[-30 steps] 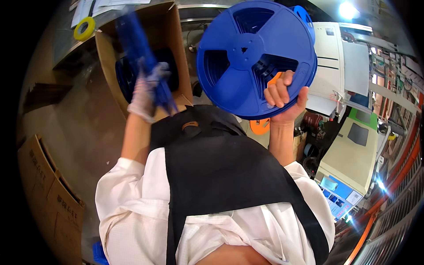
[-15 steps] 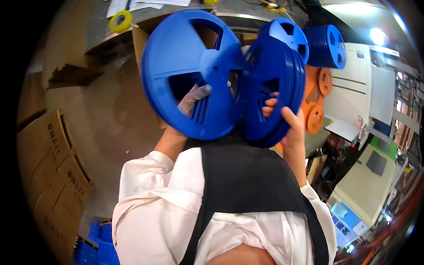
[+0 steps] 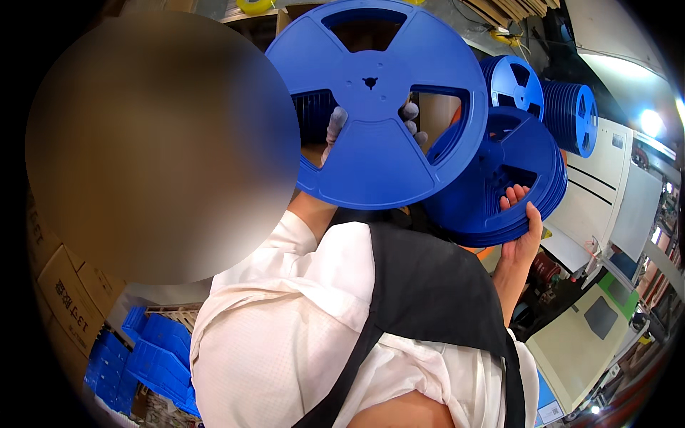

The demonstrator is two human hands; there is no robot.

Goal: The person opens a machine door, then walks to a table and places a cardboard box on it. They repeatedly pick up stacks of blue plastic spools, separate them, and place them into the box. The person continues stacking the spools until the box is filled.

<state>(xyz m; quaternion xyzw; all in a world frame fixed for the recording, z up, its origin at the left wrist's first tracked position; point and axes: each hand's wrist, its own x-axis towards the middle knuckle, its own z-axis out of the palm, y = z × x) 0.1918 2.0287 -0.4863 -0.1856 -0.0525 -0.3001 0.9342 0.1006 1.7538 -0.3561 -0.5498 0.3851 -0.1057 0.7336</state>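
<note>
My left hand (image 3: 335, 133), in a pale grey glove, grips a large blue plastic reel (image 3: 378, 157) whose flat face fills the upper middle of the view. Its thumb shows in one cut-out of the reel and its fingertips in another; the palm is hidden behind. To the right, my bare right hand (image 3: 524, 232) holds a tilted stack of blue reels (image 3: 492, 221) by the edge. The fingers reach into a cut-out and the thumb lies at the rim. The held reel overlaps part of that stack.
More blue reels (image 3: 515, 85) and another stack of them (image 3: 586, 121) stand at the far right. Yellow tape (image 3: 255, 6) lies at the top edge. Blue bins (image 3: 160, 349) and cardboard boxes (image 3: 68, 292) are at lower left. A round blur hides the left side.
The reel in my left hand now faces the camera more squarely and is apart from the right stack. That stack has tilted flatter and sits farther right in view.
</note>
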